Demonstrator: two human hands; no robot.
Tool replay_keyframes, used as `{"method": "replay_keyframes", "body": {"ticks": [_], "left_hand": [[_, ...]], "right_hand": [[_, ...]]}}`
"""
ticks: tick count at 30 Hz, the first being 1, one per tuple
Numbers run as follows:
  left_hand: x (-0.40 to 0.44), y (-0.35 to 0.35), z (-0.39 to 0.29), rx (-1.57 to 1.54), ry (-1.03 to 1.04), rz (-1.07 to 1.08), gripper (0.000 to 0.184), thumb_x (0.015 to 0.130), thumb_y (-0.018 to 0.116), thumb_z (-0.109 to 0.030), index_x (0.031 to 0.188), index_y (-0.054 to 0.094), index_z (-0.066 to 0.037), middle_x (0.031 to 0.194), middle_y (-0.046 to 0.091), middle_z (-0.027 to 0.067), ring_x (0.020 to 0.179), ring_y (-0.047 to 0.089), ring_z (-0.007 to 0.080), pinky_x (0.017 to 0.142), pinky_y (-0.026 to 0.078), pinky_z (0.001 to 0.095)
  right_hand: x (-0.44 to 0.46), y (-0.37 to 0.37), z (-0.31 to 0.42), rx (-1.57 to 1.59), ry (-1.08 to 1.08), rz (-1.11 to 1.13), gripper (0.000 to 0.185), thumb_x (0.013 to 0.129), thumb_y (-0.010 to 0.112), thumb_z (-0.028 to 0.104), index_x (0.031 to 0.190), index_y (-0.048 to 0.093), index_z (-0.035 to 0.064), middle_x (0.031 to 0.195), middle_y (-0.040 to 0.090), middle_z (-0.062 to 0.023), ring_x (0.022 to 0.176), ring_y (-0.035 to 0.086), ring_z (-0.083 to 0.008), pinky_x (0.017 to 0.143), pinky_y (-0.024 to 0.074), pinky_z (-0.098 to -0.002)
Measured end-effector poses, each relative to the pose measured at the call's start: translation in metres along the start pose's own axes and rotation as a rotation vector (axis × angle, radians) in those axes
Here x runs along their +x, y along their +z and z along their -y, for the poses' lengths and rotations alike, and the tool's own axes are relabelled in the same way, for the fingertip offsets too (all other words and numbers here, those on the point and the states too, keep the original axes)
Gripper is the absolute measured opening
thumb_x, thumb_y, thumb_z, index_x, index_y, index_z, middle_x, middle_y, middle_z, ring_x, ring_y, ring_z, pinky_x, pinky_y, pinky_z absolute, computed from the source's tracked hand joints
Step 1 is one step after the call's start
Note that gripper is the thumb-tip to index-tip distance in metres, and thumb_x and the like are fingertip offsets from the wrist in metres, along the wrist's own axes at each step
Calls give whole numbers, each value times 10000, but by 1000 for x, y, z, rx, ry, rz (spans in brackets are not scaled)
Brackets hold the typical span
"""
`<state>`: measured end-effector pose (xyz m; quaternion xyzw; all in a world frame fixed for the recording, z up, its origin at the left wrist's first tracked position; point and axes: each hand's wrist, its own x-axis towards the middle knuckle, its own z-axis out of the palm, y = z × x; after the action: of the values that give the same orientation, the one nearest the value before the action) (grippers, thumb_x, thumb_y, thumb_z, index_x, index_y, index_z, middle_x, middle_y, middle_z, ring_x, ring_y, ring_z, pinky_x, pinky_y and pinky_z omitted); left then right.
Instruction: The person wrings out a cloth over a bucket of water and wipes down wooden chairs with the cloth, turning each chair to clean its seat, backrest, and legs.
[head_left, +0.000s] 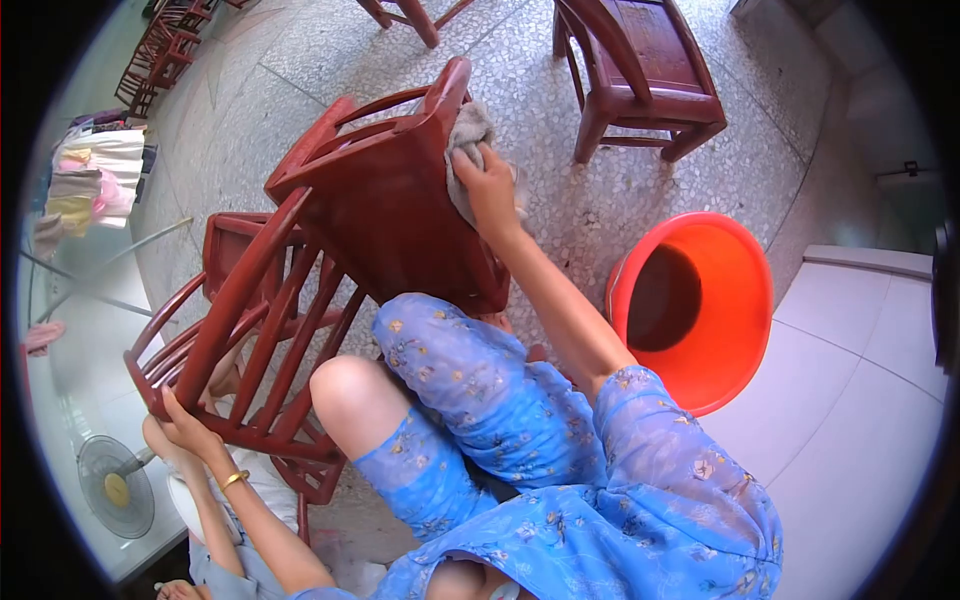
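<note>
A dark red wooden chair (385,210) is tipped over in front of my knees, its slatted back slanting down to the left. My left hand (188,428), with a gold bracelet at the wrist, is closed around the end of the chair back. On the other side, my right hand (484,192) presses a grey cloth (470,125) against the edge of the seat. The cloth is bunched under my fingers and partly hidden by them. To the right of my right forearm is an orange-red bucket (735,340) with dark water in it.
Another red chair (650,60) stands at the back right, and one more (240,260) is behind the tipped chair. A fan (115,487) and hanging clothes (105,175) are at left. Beside me, another person's hand (178,590) shows low down.
</note>
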<state>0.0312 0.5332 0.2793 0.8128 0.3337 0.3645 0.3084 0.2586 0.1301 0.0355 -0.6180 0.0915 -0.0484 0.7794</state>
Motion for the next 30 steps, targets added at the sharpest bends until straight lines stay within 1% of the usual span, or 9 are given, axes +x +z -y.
{"method": "replay_keyframes", "body": {"ticks": [4,10,12,13,15,17,21,23,30], "left_hand": [[-1,-5,4,43,25,-59,374,943,576,-293,1098,558,47,992,631,117,869,606,213,806,485,316],[7,-16,40,158,178,-111,395,923,595,-282,1120,569,59,1052,623,133,895,596,221,828,479,329],[-4,-15,59,158,160,-102,387,918,589,-265,1099,585,76,1053,626,141,905,596,232,820,479,341],[-11,-19,70,56,131,-130,355,914,588,-260,1049,599,68,1008,634,129,873,597,225,801,479,344],[-18,-29,92,-47,97,-156,327,909,587,-254,1000,614,59,963,642,117,842,599,219,783,480,347],[-27,-42,109,-8,-39,-169,297,894,593,-266,873,624,29,862,642,85,759,590,197,735,477,343],[-46,-36,102,-33,-54,-214,333,877,595,-301,767,613,13,805,632,76,712,584,184,699,476,331],[-49,-37,101,-56,-55,-214,328,876,595,-297,777,613,14,802,632,78,715,587,185,699,477,330],[-23,-41,113,-58,-23,-208,315,874,574,-297,801,598,8,794,621,83,717,592,185,706,486,316]], "right_hand": [[-50,-10,-44,-145,-171,-175,293,886,587,202,1055,605,-36,948,623,-199,889,603,-281,830,453,-371],[-119,-53,-145,-558,-97,-37,329,846,616,205,1054,595,-50,1039,606,-249,945,564,-427,842,447,-432],[-104,-62,-120,-490,327,233,343,856,630,227,1080,595,-31,971,647,-184,847,619,-349,781,490,-406],[-90,-64,-111,-492,314,220,343,856,630,227,1080,595,-31,971,647,-184,847,619,-349,781,490,-406],[-67,-65,-97,466,562,-25,348,866,654,267,1084,601,1,909,657,-92,781,638,-231,729,515,-350],[-41,-67,-33,744,487,117,386,876,666,290,1144,598,21,940,640,-40,802,621,-147,734,514,-296],[-25,-25,51,434,203,129,390,845,691,302,1114,642,23,967,631,-81,852,616,-198,767,504,-327],[-9,-13,50,-387,-430,109,368,807,714,306,1052,693,32,989,609,-132,927,593,-258,811,485,-354],[110,6,-7,-119,-158,-180,299,811,694,270,998,722,38,903,641,-164,861,607,-299,810,478,-376]]}}
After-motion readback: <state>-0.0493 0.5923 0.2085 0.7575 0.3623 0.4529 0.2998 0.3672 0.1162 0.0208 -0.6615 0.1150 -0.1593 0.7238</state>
